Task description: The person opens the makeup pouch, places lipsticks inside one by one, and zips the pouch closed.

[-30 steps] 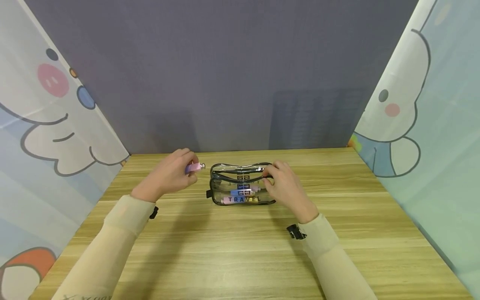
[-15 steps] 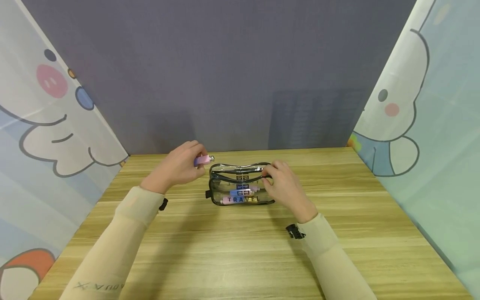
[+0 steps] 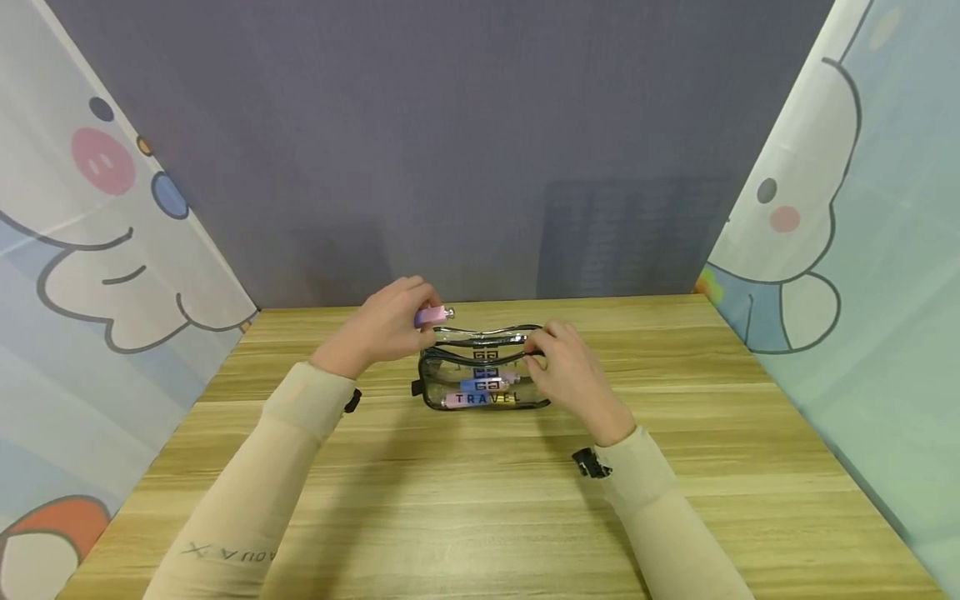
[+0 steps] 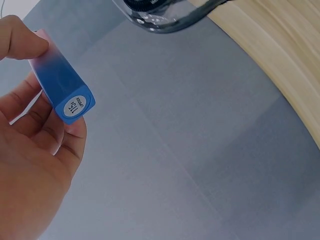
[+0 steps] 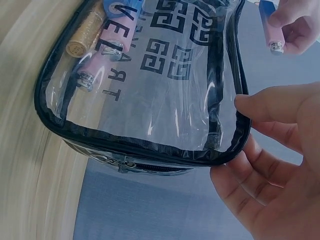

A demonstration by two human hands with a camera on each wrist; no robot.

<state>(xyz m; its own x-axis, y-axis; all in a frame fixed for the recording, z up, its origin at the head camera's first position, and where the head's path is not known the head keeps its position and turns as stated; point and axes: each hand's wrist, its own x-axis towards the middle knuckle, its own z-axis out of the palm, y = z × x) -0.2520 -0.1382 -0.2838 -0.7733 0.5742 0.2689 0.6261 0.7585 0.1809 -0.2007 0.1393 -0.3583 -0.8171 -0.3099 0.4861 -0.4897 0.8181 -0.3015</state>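
My left hand (image 3: 390, 323) pinches a pink-to-blue lipstick (image 3: 431, 316) between thumb and fingers, just above the left end of a clear pouch. In the left wrist view a round label reading "lipstick" shows on the blue end of the lipstick (image 4: 62, 82). The clear black-trimmed pouch (image 3: 480, 361), printed TRAVEL, stands on the table with its top unzipped. At its upper right corner my right hand (image 3: 567, 371) holds the rim between thumb and fingers. Inside lie several tubes, among them a pink-and-blue lipstick (image 3: 480, 385) and a gold tube (image 5: 86, 32).
Under the pouch is a wood-grain table (image 3: 450, 508). A grey panel (image 3: 465, 150) rises behind the table's far edge. Cartoon-printed curtains (image 3: 97, 250) hang on both sides. A black tab (image 3: 417, 387) sticks out from the pouch's left side.
My left hand has moved right and slightly up with the lipstick, from left of the pouch to over its left end. The right hand keeps its hold on the rim.
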